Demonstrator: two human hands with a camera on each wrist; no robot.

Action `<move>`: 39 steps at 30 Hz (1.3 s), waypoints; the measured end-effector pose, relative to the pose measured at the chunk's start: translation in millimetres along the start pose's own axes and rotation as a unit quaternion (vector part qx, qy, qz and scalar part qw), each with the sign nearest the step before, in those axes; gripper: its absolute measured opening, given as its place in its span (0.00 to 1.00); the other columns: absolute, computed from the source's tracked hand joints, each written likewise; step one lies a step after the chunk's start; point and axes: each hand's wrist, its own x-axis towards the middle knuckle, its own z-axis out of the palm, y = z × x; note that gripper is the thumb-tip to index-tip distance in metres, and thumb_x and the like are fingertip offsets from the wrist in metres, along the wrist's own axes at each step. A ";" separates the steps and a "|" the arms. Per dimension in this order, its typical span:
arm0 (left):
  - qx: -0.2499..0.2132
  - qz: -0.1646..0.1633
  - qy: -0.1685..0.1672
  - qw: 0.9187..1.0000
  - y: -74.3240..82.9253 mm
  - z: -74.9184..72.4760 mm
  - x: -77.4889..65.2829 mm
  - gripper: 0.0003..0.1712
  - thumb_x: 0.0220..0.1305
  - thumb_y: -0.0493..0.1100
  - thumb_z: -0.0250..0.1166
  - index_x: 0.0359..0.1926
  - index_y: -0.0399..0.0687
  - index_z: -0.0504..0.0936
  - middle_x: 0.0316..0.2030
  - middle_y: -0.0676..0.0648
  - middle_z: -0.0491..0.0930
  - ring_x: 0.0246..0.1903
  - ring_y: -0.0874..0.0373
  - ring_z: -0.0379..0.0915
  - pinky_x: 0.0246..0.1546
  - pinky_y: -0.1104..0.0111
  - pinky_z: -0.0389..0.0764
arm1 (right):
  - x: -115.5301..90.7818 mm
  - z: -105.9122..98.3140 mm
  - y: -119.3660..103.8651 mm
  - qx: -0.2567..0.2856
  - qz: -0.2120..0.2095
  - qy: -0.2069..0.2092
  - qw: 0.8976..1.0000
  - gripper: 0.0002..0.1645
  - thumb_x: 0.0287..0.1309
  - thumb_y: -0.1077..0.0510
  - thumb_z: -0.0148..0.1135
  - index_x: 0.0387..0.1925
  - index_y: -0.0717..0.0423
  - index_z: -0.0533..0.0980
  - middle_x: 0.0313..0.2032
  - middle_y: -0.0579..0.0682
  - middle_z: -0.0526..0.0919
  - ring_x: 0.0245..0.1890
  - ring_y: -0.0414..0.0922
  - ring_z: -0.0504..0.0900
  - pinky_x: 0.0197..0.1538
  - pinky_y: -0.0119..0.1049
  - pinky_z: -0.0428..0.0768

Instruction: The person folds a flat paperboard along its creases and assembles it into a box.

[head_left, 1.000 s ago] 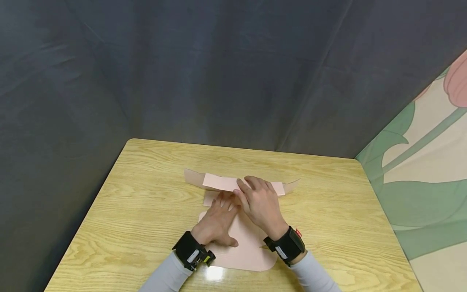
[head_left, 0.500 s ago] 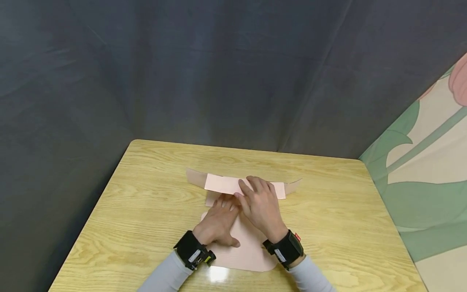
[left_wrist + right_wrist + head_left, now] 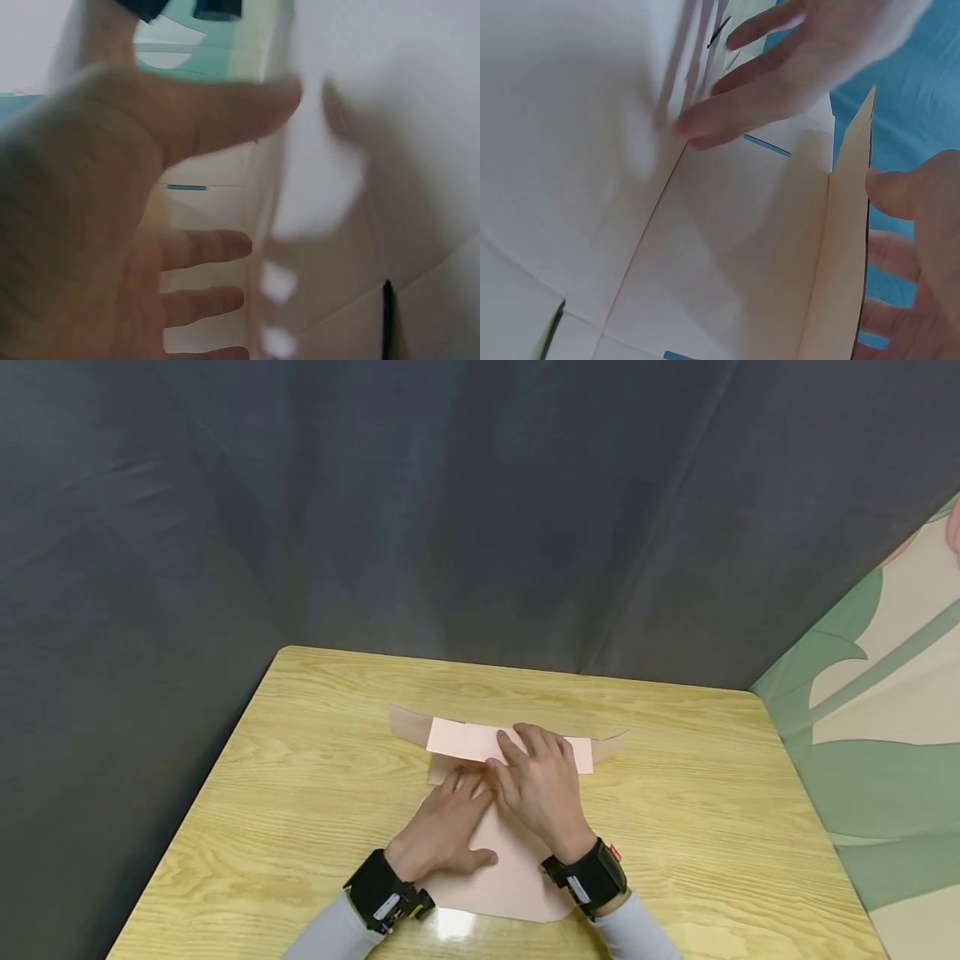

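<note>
A pale pink cardboard box blank with fold lines and narrow slots lies on the table, its far end bent upward. The folded-up flap leans toward me, with a tan side tab sticking out at the left. My left hand lies over the panel in front of the flap, fingers straight and spread; their tips reach the cardboard at the fold. At the flap, my right hand holds its raised edge: the right wrist view has the thumb at the edge and the other fingers behind.
The wood-grain table extends on both sides of the cardboard. A dark curtain hangs behind and to the left. A flower-patterned cloth borders the right side. Each wrist wears a black strap with a camera.
The flap has tipped a little further toward me, with the right hand moving along with it. My left hand has shifted slightly. The whole head view has drifted a bit.
</note>
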 end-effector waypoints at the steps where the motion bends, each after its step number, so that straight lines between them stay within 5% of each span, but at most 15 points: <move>1: -0.006 -0.001 0.008 1.000 0.4 -2.8 -3.9 0.56 0.59 0.65 0.76 0.81 0.46 0.66 0.79 0.42 0.64 0.79 0.40 0.58 0.79 0.48 0.65 | -0.3 0.1 -0.4 -0.001 -0.002 0.003 1.000 0.25 0.73 0.43 0.65 0.61 0.53 0.86 0.60 0.62 0.85 0.62 0.62 0.82 0.62 0.63 0.78; 6: -0.021 0.009 0.108 0.994 1.6 -26.6 -19.6 0.31 0.68 0.57 0.74 0.64 0.45 0.83 0.63 0.45 0.82 0.62 0.48 0.80 0.58 0.55 0.86 | -0.2 -0.6 -2.0 -0.001 -0.003 0.012 1.000 0.25 0.73 0.43 0.65 0.60 0.54 0.86 0.59 0.62 0.85 0.61 0.62 0.82 0.62 0.63 0.79; 10: -0.042 0.040 0.246 0.968 -4.9 -44.8 -19.8 0.17 0.64 0.49 0.78 0.50 0.49 0.88 0.50 0.51 0.87 0.47 0.56 0.84 0.43 0.64 0.87 | 0.8 -0.3 -3.1 -0.001 0.000 0.017 1.000 0.24 0.72 0.43 0.66 0.59 0.54 0.87 0.59 0.62 0.85 0.60 0.62 0.83 0.61 0.63 0.79; 12: -0.039 0.050 0.299 0.952 -12.0 -49.1 -16.4 0.17 0.60 0.47 0.80 0.49 0.49 0.88 0.50 0.50 0.87 0.48 0.54 0.82 0.47 0.63 0.86 | 0.9 0.1 -4.0 0.001 0.001 0.018 1.000 0.24 0.72 0.44 0.67 0.59 0.54 0.87 0.58 0.62 0.85 0.60 0.62 0.83 0.61 0.63 0.79; 15: -0.016 0.042 0.340 0.939 -24.7 -48.2 -9.7 0.22 0.54 0.45 0.81 0.50 0.48 0.87 0.55 0.47 0.85 0.51 0.48 0.79 0.56 0.58 0.82 | 0.2 0.3 -6.1 -0.001 0.002 0.017 1.000 0.24 0.71 0.44 0.68 0.58 0.54 0.87 0.58 0.62 0.85 0.60 0.62 0.83 0.61 0.63 0.79; 23: -0.026 0.002 0.371 0.928 -45.8 -24.8 -0.4 0.22 0.55 0.39 0.80 0.52 0.44 0.86 0.58 0.43 0.84 0.54 0.44 0.77 0.57 0.56 0.79 | -0.8 0.1 -10.0 0.005 0.002 0.011 1.000 0.25 0.72 0.42 0.66 0.59 0.53 0.87 0.58 0.63 0.86 0.60 0.61 0.83 0.61 0.62 0.79; 39: -0.089 -0.035 0.384 0.918 -43.9 -7.9 6.3 0.21 0.55 0.39 0.78 0.51 0.41 0.88 0.53 0.42 0.86 0.50 0.46 0.84 0.53 0.57 0.87 | -3.3 -1.6 -9.7 0.001 0.001 0.023 1.000 0.25 0.72 0.42 0.66 0.58 0.54 0.87 0.58 0.63 0.85 0.60 0.61 0.83 0.61 0.62 0.79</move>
